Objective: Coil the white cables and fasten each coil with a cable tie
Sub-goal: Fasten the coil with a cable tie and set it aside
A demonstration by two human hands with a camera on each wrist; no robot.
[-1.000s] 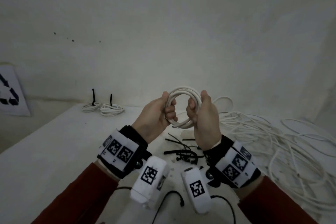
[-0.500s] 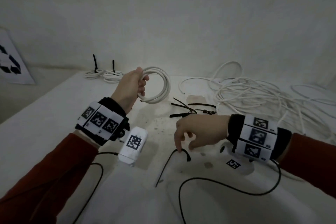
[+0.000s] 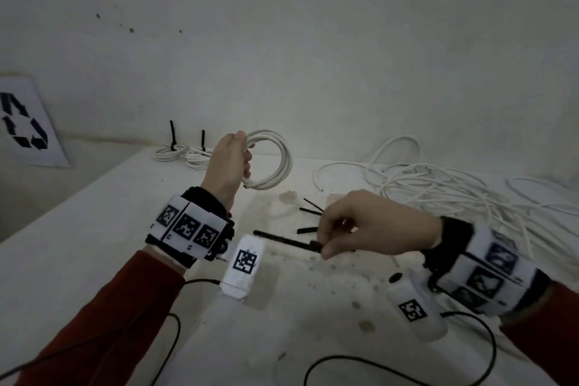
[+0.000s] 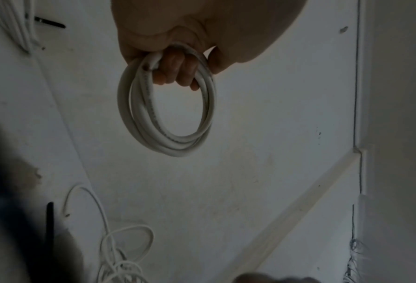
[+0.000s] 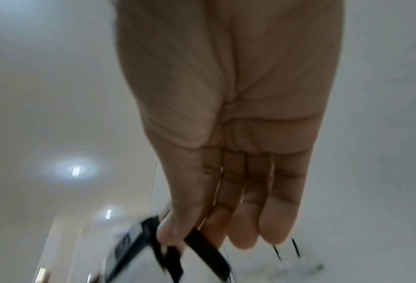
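Note:
My left hand [image 3: 233, 160] grips a small coil of white cable [image 3: 275, 163] and holds it upright above the table; in the left wrist view the fingers curl through the coil [image 4: 168, 114]. My right hand [image 3: 326, 244] pinches one end of a black cable tie [image 3: 285, 241], which points left, just above the table. In the right wrist view the tie [image 5: 202, 247] sits between thumb and forefinger, blurred. Two tied coils [image 3: 185, 153] lie at the back left. A tangle of loose white cable [image 3: 454, 194] spreads over the right side.
Several spare black cable ties [image 3: 310, 219] lie on the stained table [image 3: 94, 229] behind my right hand. Thin black wires [image 3: 391, 360] loop across the near edge. A recycling sign [image 3: 25, 125] leans on the wall at left.
My right hand let go of the coil, reached down to the table and picked up a black cable tie. The left hand now holds the coil alone, further left.

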